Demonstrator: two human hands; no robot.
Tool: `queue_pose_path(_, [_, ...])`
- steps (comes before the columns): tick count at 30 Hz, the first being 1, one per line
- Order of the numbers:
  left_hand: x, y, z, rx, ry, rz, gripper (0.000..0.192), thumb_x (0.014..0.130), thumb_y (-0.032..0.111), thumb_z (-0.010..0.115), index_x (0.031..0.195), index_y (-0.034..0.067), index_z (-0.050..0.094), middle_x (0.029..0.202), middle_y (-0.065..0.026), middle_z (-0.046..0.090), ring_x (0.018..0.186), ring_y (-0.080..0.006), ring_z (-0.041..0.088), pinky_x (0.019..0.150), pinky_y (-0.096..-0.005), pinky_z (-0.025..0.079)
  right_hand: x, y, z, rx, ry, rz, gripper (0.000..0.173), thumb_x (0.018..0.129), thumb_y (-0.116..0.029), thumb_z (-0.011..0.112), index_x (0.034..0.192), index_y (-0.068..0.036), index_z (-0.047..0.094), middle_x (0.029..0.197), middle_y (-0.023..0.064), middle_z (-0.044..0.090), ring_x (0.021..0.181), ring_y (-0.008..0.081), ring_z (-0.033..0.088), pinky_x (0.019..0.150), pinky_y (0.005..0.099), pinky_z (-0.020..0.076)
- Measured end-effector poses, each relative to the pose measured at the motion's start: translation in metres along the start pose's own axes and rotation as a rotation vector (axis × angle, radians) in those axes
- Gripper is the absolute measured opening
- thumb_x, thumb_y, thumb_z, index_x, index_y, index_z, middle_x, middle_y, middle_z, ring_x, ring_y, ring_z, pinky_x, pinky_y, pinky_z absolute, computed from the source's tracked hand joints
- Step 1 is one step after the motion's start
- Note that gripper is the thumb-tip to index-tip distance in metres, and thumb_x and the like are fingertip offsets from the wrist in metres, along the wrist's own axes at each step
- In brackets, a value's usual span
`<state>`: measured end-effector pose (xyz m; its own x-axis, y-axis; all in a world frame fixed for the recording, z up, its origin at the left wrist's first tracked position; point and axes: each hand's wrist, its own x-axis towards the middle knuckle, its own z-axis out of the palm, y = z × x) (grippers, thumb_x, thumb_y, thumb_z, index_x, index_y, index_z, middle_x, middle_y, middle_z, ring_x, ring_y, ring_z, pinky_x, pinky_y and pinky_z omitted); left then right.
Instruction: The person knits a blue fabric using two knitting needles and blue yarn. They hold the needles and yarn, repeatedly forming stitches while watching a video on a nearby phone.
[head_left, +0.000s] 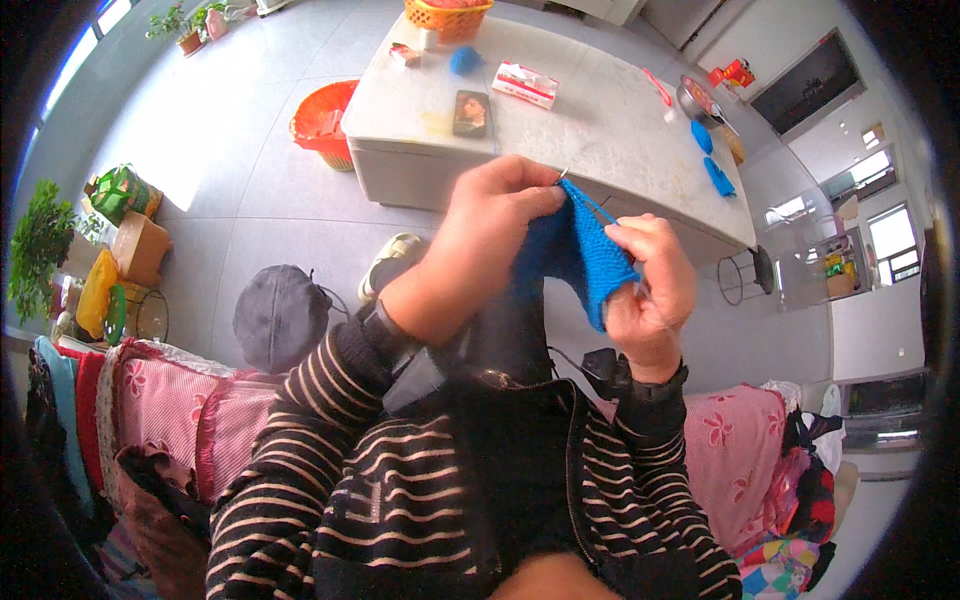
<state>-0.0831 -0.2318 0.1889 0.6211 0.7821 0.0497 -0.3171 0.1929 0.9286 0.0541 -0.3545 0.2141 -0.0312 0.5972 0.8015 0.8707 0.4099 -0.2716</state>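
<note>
Blue knitted fabric (600, 255) hangs between my two hands, above my lap. My left hand (495, 232) grips its upper edge, where the metallic tip of a knitting needle (564, 173) sticks out past the fingers. My right hand (651, 281) holds the fabric's other side, thumb and fingertips together near a taut strand of blue yarn (596, 206). The rest of the needle is hidden by the fabric and fingers. On the table beyond lies a ball of blue yarn (466, 61).
The white table (600, 112) carries a tissue box (526, 85), a dark picture-backed phone or case (471, 114), blue knitted pieces (718, 177), a metal bowl (699, 101) and an orange basket (448, 21). A red bin (322, 120) stands left of it. A grey round stool (281, 319) is nearer.
</note>
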Motion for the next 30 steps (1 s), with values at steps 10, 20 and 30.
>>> queue_pose_path(10, [-0.005, 0.016, -0.007, -0.131, -0.296, -0.21, 0.01, 0.083, 0.003, 0.067, 0.093, 0.005, 0.068, 0.085, -0.0021, 0.067, 0.075, -0.013, 0.063, 0.071, -0.027, 0.051, -0.011, 0.026, -0.023, 0.995, -0.036, 0.558, 0.017, 0.093, -0.014, 0.056, 0.088, 0.001, 0.061, 0.086, 0.0084, 0.063, 0.077, 0.0133, 0.056, 0.073, 0.0267, 0.0471])
queue_pose_path(20, [-0.008, 0.013, 0.003, -0.069, -0.285, -0.171, 0.01, 0.084, 0.004, 0.067, 0.094, 0.005, 0.069, 0.087, -0.0028, 0.068, 0.078, -0.0131, 0.064, 0.073, -0.0276, 0.052, -0.021, 0.019, -0.01, 0.491, 0.003, 0.467, 0.014, 0.087, -0.012, 0.061, 0.093, 0.0, 0.065, 0.095, 0.011, 0.064, 0.087, 0.0178, 0.059, 0.078, 0.0276, 0.0463])
queue_pose_path(30, [-0.01, 0.011, -0.005, -0.381, -0.348, -0.348, 0.008, 0.086, 0.003, 0.066, 0.094, 0.003, 0.068, 0.094, -0.0056, 0.07, 0.082, -0.0152, 0.067, 0.078, -0.0283, 0.055, -0.013, 0.015, -0.014, 0.237, 0.034, 0.105, 0.019, 0.083, -0.019, 0.065, 0.093, -0.003, 0.065, 0.115, 0.0187, 0.066, 0.092, 0.0257, 0.058, 0.082, 0.0344, 0.0459])
